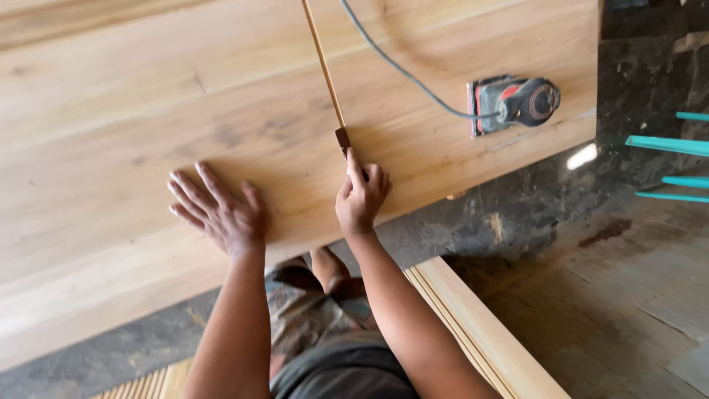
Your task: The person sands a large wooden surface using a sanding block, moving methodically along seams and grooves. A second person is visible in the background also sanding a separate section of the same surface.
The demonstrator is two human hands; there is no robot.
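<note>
Your right hand [360, 198] is pinched shut around the small dark end piece [342, 138] of a thin wooden stick [322, 60], forefinger laid up along it. Your left hand [219, 212] lies flat on the wide wooden board [133, 133], fingers spread and holding nothing, close to the board's near edge.

The stick lies on the board's face, its gripped end a little in from the near edge, about midway along the part of that edge in view. Its long axis runs almost straight across the board, from your right hand toward the far edge, leaning slightly to the left as it goes; the far end passes out of view at the top.

To do this well, I'd judge you should keep the stick pressed flat against the board, with the left palm bearing down so the board cannot shift. Guide from the pinched end only, in a straight line.

The sander [515, 103] sits near the board's right-hand end, its grey cord [402, 70] trailing off beside the stick; keep the two apart.
</note>
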